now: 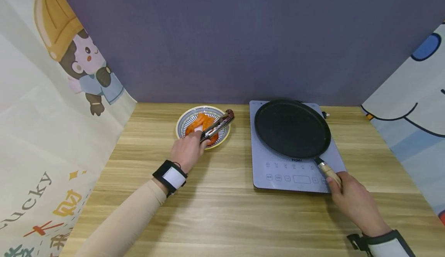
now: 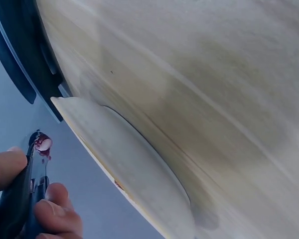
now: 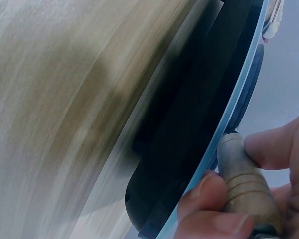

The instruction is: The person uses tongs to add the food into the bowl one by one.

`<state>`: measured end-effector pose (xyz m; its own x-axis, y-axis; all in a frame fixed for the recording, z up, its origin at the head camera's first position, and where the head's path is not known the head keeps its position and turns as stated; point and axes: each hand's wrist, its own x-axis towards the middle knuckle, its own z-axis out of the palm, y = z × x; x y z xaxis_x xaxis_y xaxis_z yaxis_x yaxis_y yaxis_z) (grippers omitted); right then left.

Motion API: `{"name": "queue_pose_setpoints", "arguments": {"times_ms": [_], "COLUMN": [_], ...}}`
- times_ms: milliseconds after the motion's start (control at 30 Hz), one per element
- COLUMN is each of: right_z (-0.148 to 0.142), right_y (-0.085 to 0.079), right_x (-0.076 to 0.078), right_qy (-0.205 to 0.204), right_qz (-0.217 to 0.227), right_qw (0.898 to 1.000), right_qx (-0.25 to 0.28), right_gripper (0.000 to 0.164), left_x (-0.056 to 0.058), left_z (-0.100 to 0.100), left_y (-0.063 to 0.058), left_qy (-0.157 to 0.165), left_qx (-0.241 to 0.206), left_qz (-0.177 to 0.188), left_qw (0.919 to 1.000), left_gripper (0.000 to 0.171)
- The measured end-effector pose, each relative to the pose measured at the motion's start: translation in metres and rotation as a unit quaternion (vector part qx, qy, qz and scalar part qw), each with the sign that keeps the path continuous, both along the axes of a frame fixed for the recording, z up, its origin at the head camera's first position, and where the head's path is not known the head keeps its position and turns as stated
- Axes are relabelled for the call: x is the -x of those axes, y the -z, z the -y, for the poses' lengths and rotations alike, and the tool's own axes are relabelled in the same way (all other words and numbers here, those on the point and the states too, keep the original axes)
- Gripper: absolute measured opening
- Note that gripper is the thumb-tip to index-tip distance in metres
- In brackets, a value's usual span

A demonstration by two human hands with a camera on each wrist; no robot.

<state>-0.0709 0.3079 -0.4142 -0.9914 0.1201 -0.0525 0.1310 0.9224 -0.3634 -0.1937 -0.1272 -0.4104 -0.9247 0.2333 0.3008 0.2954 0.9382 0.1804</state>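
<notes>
From the head view, my left hand [image 1: 189, 148] holds a pair of tongs [image 1: 211, 133] above a patterned bowl [image 1: 180, 123] on the left part of the table [image 1: 222, 218]. The tongs slant up to the right, their dark red tips reaching past the bowl's rim. Orange pieces of food [image 1: 209, 121] lie in the bowl, partly hidden by my hand and the tongs. My right hand [image 1: 358, 203] has its grip round the wooden handle [image 1: 326, 168] of a round black pan [image 1: 292, 129]. The pan sits on a flat grey cooktop [image 1: 264, 168], with a row of printed buttons nearer to me. A dark backdrop [image 1: 222, 40] stands behind the table, and a sheet with a cartoon figure [image 1: 88, 52] hangs at the left.

From the left wrist, I see my thumb and fingers on either side of the dark tongs, a narrow grip. The bowl shows its pale outer side, just beside the tongs, and the cooktop's dark edge is beyond.

From the right wrist, my fingers and thumb wrap the pan's handle firmly, close beside the cooktop's edge. The cooktop's dark underside faces this camera.
</notes>
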Motion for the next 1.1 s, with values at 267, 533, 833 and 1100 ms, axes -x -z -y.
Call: {"name": "queue_pose_setpoints", "arguments": {"times_ms": [267, 533, 833, 1100], "right_z": [0.000, 0.000, 0.001, 0.000], "right_y": [0.000, 0.001, 0.001, 0.000], "right_x": [-0.001, -0.001, -0.001, -0.001], "right_qy": [0.002, 0.003, 0.000, -0.004], "right_qz": [0.002, -0.006, -0.013, -0.022], "right_qw": [1.000, 1.000, 1.000, 1.000], "right_qx": [0.002, -0.001, 0.000, 0.000], "right_gripper": [0.037, 0.036, 0.034, 0.034], "left_x": [-0.001, 0.000, 0.005, 0.012], "left_z": [-0.009, -0.023, -0.041, -0.060], "left_y": [-0.004, -0.008, -0.015, -0.016], "left_qy": [0.006, 0.025, 0.050, 0.057], "left_qx": [0.000, -0.005, -0.017, -0.014], "left_qz": [-0.007, -0.036, -0.049, -0.052], "left_qw": [1.0000, 0.9990, 0.9974, 0.9969], "left_gripper": [0.033, 0.033, 0.033, 0.033]}}
